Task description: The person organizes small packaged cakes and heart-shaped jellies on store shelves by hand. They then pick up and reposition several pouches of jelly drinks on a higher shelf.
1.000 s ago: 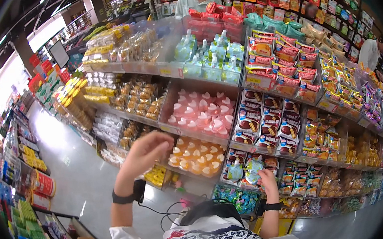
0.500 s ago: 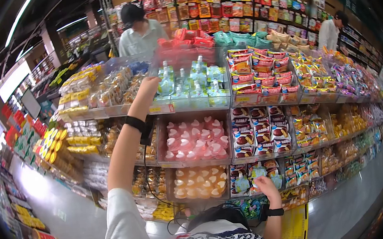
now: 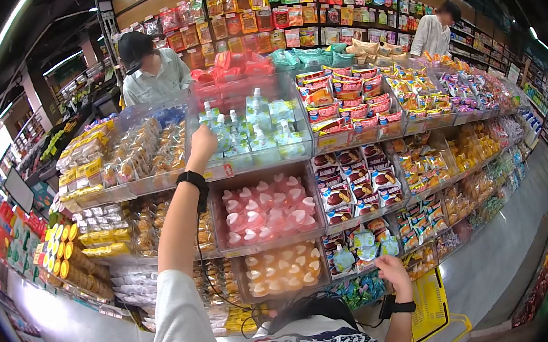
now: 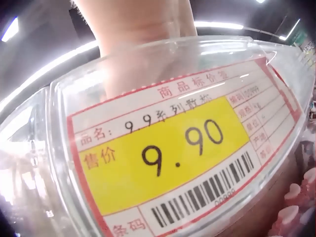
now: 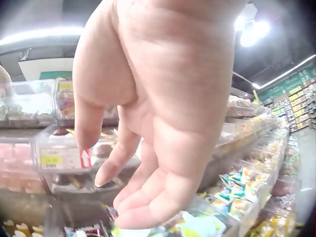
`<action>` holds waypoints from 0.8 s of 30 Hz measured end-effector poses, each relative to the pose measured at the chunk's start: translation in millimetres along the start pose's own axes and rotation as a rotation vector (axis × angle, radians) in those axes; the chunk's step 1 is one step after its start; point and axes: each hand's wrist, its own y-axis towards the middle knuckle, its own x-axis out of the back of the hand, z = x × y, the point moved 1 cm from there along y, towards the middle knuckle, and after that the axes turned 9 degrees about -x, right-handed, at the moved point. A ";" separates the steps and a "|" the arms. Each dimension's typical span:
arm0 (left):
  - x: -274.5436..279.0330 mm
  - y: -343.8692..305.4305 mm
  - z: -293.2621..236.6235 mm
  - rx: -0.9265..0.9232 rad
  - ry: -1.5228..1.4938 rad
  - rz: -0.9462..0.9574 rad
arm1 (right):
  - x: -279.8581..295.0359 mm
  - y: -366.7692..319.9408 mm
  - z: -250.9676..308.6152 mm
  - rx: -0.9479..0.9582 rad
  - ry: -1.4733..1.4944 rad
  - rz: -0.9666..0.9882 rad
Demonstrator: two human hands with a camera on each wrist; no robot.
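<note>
In the head view my left hand is at the left side of the top bin of blue-green spouted pouches; whether its fingers grip a pouch is hidden. The left wrist view has that hand blurred behind a clear bin wall with a 9.90 price label. My right hand is low on the right, just below several similar pouches lying on brown cake packets. Seen close in the right wrist view, the right hand has loosely bent, spread fingers, above a pouch.
Bins of pink heart-topped cups and orange ones sit below the top row. Red-wrapped snacks fill the adjoining bin. A yellow basket is at lower right. Two people stand beyond the display; a dark cable hangs beside my left arm.
My left hand has risen from before the lower bins to the top pouch bin. My right hand has come away from the pouch it touched. The head view has turned and levelled.
</note>
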 end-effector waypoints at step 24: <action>198.3 -281.2 31.0 0.337 -1.497 -0.268 | -266.2 -33.3 546.4 1.084 -1.409 -0.166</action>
